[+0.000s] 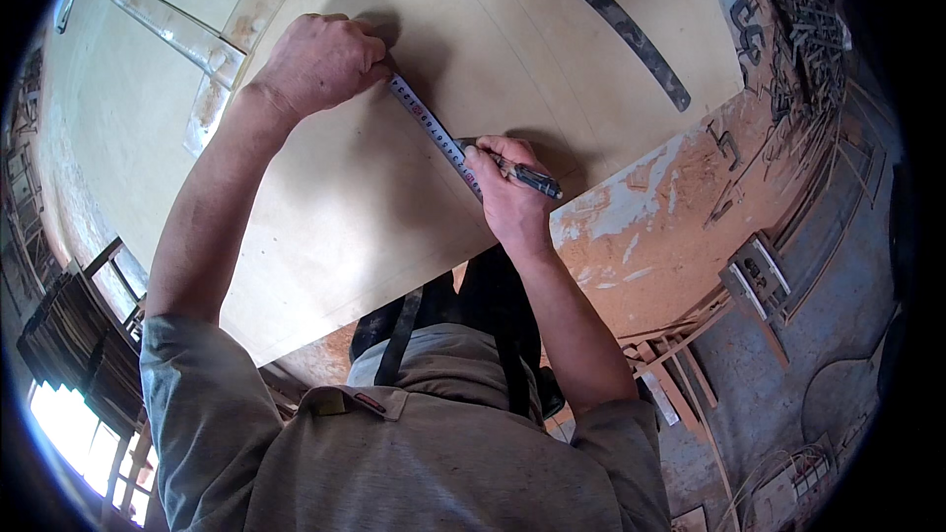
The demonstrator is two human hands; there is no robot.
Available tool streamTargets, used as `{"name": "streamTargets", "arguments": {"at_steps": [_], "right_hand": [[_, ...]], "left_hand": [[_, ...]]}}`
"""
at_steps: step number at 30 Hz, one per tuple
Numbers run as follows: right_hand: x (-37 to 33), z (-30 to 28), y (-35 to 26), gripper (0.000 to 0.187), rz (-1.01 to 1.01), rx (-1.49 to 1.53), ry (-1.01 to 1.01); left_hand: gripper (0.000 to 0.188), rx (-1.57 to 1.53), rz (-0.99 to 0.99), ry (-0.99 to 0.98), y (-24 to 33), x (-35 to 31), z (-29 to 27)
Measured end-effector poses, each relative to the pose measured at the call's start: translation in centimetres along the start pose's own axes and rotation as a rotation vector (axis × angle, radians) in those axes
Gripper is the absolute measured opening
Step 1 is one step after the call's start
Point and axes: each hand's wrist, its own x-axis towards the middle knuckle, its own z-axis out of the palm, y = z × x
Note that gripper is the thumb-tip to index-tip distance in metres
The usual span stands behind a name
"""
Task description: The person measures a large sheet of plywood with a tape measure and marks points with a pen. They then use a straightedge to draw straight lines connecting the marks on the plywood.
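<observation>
A pale sheet (pixel 335 207) with faint drawn lines lies across the work table. Over it runs a tape measure blade (pixel 431 124), slanting from upper left to lower right. My left hand (pixel 320 64) is closed at the blade's upper end; its grip hides what lies inside the fingers. Toward the sheet's near edge, my right hand (pixel 510 195) pinches a dark pen-like marker (pixel 532 179), its back end sticking out to the right. The fingers of this hand also rest by the tape's lower part, and they cover the marker's tip.
A clear T-shaped ruler (pixel 212 49) lies at the upper left of the sheet. A dark curved strip (pixel 616 25) lies at the upper right. Metal clamps (pixel 749 34) and scrap pieces (pixel 808 15) crowd the table's right side. Wooden strips (pixel 680 374) stand below the table edge.
</observation>
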Motion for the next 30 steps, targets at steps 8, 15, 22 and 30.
{"name": "streamTargets", "arguments": {"at_steps": [8, 15, 22, 30], "right_hand": [[0.1, 0.2, 0.8, 0.021, 0.058, 0.109, 0.003], [0.1, 0.2, 0.9, 0.022, 0.071, 0.164, 0.000], [0.0, -0.1, 0.2, 0.023, 0.011, 0.041, 0.004], [0.0, -0.2, -0.5, 0.022, -0.059, -0.034, 0.016]], "left_hand": [[0.024, -0.009, 0.011, 0.011, 0.1, 0.0, -0.2], [0.025, -0.017, 0.007, 0.032, 0.1, -0.1, -0.1], [0.026, -0.006, 0.001, 0.002, 0.1, -0.1, -0.2], [0.022, -0.008, -0.019, -0.052, 0.1, -0.1, -0.4]]}}
